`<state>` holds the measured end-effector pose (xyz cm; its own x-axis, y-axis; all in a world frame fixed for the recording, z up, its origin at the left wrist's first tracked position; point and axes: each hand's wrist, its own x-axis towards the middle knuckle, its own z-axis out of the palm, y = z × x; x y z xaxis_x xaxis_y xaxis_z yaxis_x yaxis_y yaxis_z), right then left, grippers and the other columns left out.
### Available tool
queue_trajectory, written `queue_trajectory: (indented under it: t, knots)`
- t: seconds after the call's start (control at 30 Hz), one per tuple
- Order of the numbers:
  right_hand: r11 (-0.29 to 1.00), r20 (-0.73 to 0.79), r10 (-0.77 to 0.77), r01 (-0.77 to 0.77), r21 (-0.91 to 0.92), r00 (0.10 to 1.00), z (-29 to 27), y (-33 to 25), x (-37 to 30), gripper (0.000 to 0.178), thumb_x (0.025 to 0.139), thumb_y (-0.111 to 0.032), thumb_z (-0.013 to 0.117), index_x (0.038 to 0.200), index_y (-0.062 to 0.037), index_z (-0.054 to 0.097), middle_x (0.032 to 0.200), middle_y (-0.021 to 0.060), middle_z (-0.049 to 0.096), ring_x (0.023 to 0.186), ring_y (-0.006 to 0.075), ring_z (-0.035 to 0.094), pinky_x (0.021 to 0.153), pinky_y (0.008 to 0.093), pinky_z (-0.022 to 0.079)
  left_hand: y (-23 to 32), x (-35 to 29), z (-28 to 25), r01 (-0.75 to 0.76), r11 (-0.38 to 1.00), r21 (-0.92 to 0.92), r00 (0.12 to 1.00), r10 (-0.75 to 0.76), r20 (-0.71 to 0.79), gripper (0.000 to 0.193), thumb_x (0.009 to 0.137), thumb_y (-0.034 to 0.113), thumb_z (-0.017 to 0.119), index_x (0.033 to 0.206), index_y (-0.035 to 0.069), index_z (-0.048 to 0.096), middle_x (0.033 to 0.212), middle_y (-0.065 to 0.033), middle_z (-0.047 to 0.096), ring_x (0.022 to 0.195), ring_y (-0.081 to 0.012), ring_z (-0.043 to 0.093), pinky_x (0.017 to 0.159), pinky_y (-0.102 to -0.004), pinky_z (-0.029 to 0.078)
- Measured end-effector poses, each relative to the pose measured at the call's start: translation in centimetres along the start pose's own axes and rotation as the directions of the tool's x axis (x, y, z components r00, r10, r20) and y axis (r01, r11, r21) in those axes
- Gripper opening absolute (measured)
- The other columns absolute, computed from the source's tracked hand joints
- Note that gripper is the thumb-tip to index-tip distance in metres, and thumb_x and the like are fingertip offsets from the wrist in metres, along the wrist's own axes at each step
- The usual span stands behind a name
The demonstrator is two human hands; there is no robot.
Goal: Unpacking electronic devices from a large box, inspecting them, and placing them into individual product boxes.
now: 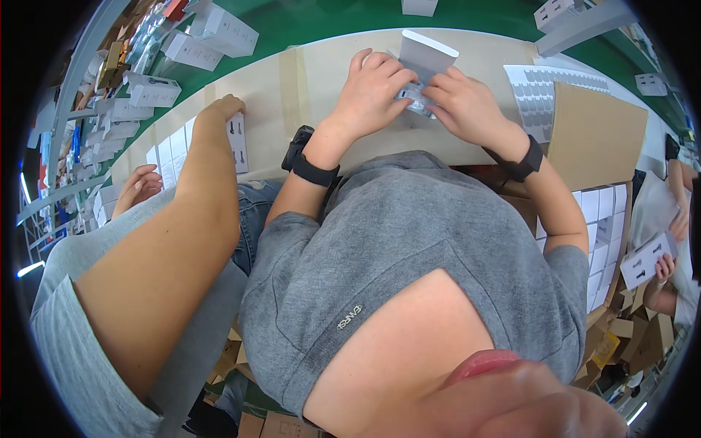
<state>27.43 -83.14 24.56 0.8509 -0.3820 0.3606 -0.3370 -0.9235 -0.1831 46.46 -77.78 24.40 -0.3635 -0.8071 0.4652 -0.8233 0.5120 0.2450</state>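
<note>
Fingers (445, 82) of the left hand (371, 89) and right hand (469, 106) are drawn in narrow, holding a white box (429, 52) near the far edge of the desk (336, 69), a small shiny piece (415, 96) showing at its near end. Beige, with a tape strip (295, 87) across it, the desk meets a green surface (307, 22); pale boxes (153, 91) crowd the left side, and more sit in a cardboard carton (599, 135) at right. Both hands partly cover the shiny piece, leaving its shape unclear; the dark rim crops a co-worker (661, 204) at right.
</note>
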Motion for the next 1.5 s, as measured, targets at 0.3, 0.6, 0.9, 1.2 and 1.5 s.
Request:
queue_trajectory:
  t: [0.3,0.6,0.9,1.2,1.5]
  knots:
    - [0.949,-0.154,0.220,-0.175,0.262,0.963,1.0,2.2,0.4,0.008,0.075,-0.007,0.055,0.075,-0.0022,0.049,0.074,0.0117,0.050,0.072,0.0297,0.050,0.060,0.0379,0.041,0.4,-0.8,0.1,-0.053,0.997,-0.051,0.997,0.050,-0.059,0.015,0.069,0.015,0.064,0.080,0.010,0.056,0.088,-0.0048,0.053,0.091,-0.0233,0.047,0.086,-0.0373,0.032]
    - [0.952,-0.340,0.124,-0.015,0.306,0.932,-1.1,0.8,1.0,0.005,0.075,-0.002,0.054,0.078,-0.0020,0.050,0.078,0.0113,0.051,0.073,0.0307,0.050,0.061,0.0367,0.041,-0.4,0.1,0.4,0.108,0.980,-0.166,0.994,-0.106,0.024,0.016,0.076,0.016,0.056,0.091,0.012,0.057,0.079,-0.0032,0.058,0.078,-0.0222,0.053,0.074,-0.0360,0.034]
    - [0.955,-0.294,0.020,0.069,0.288,0.956,-1.1,-0.7,0.4,0.010,0.071,0.001,0.055,0.078,-0.0006,0.049,0.079,0.0109,0.051,0.074,0.0299,0.049,0.062,0.0358,0.041,-0.4,1.0,-2.0,0.063,0.998,0.014,0.873,-0.062,0.484,0.037,0.067,0.025,0.062,0.103,0.019,0.061,0.080,-0.0055,0.058,0.085,-0.0213,0.055,0.071,-0.0370,0.038]
    - [0.956,-0.265,-0.021,0.097,0.275,0.964,-0.9,-2.9,-1.0,0.012,0.069,0.001,0.057,0.079,-0.0005,0.050,0.080,0.0107,0.052,0.074,0.0283,0.050,0.060,0.0349,0.043,-0.6,0.5,-0.3,0.055,0.993,-0.109,0.866,0.007,0.500,0.033,0.064,0.026,0.066,0.095,0.014,0.063,0.081,-0.0070,0.057,0.081,-0.0245,0.055,0.068,-0.0349,0.044]
    - [0.946,-0.324,0.089,0.021,0.323,0.942,-2.9,-3.2,-2.3,0.035,0.066,-0.007,0.067,0.096,-0.0010,0.051,0.103,0.0149,0.053,0.097,0.0302,0.051,0.079,0.0339,0.043,-2.7,-1.2,-2.6,0.117,0.746,-0.655,0.983,0.006,0.183,0.033,0.066,0.011,0.069,0.096,0.000,0.060,0.089,-0.0094,0.057,0.084,-0.0216,0.053,0.074,-0.0303,0.042]
